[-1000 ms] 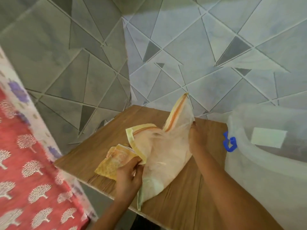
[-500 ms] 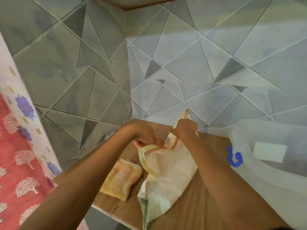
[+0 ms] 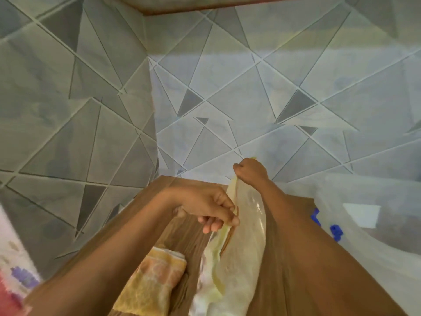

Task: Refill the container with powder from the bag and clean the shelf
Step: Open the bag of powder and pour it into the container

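A translucent plastic bag (image 3: 241,258) with a yellow zip edge stands on the wooden shelf (image 3: 182,238). My left hand (image 3: 205,208) pinches the near side of the bag's top edge. My right hand (image 3: 250,171) grips the far corner of that edge, higher up near the wall. The bag's mouth is stretched between both hands. A large translucent container (image 3: 373,224) with blue clips stands at the right of the shelf. Whether powder is inside the bag is hard to tell.
A folded yellow and orange cloth (image 3: 155,286) lies on the shelf left of the bag. Grey patterned tiled walls (image 3: 205,99) meet in a corner behind the shelf. Another shelf's underside (image 3: 182,5) is overhead. A red and white patterned cloth (image 3: 11,281) hangs at the lower left.
My left hand let go of the yellow cloth, which now lies on the shelf, and took the bag's top edge. My right hand moved up to the bag's far corner. The view tilted upward.
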The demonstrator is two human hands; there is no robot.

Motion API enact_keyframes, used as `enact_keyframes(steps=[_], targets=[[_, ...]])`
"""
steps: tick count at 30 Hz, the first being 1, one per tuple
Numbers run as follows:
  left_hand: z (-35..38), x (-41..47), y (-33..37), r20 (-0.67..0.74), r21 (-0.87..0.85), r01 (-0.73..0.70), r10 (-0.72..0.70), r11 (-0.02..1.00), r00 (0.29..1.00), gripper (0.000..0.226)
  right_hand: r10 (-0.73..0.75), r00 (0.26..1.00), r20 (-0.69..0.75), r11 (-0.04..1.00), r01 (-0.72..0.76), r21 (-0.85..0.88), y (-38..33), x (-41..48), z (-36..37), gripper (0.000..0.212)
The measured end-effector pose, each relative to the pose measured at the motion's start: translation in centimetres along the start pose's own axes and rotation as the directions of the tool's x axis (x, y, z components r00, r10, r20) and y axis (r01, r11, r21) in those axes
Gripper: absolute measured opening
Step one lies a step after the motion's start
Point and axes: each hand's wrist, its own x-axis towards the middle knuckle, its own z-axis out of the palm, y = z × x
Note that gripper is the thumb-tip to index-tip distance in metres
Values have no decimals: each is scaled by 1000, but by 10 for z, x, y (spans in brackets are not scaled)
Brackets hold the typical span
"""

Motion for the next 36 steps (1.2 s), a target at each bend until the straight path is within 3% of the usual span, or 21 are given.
enact_keyframes(steps=[2,3,5,7,9,13,15,19,24,27,29,32,34,36], targets=[[-9,10,-3,52,-7,3,-3,1000,999,28,-5,998,64,992,-3,127,3,4,-4,39],[-18,14,-7,10,0,8,-8,1000,1000,28,11,997,73,977,-26,211,6,5,-8,40],[-41,28,-18,-220,-8,52,-53,999,974,30,71,997,43,945,-81,317,16,7,-12,39],[-64,47,-33,-480,-151,61,-127,987,868,27,100,993,-65,965,-81,250,31,12,-12,29],[-80,73,-42,-605,-323,-10,-199,946,771,21,156,976,-153,977,-130,169,43,15,-6,24],[-96,126,-37,-642,-439,-54,-271,897,717,15,228,968,-106,961,-206,185,57,26,5,29],[-100,148,-33,-660,-434,-82,-254,897,706,31,208,975,-74,952,-184,246,59,33,8,30],[-106,184,-29,-672,-368,3,-268,930,690,44,209,976,-58,844,-150,516,62,43,15,23],[-108,205,-24,-634,-217,189,-286,958,719,39,263,962,-79,767,-159,622,75,61,18,23],[-112,214,-27,-622,-229,213,-311,950,718,32,292,953,-79,720,-164,675,79,67,19,22],[-114,217,-30,-624,-279,192,-330,941,708,31,245,951,-187,837,-110,536,79,70,19,17],[-113,220,-35,-615,-341,193,-374,920,694,29,53,959,-279,994,-25,102,72,62,10,18],[-112,221,-38,-654,-326,241,-402,914,642,29,-145,972,-186,975,109,-192,60,52,0,21],[-111,218,-41,-703,-312,256,-404,915,585,34,-342,940,-22,879,311,-361,42,39,-9,22]])
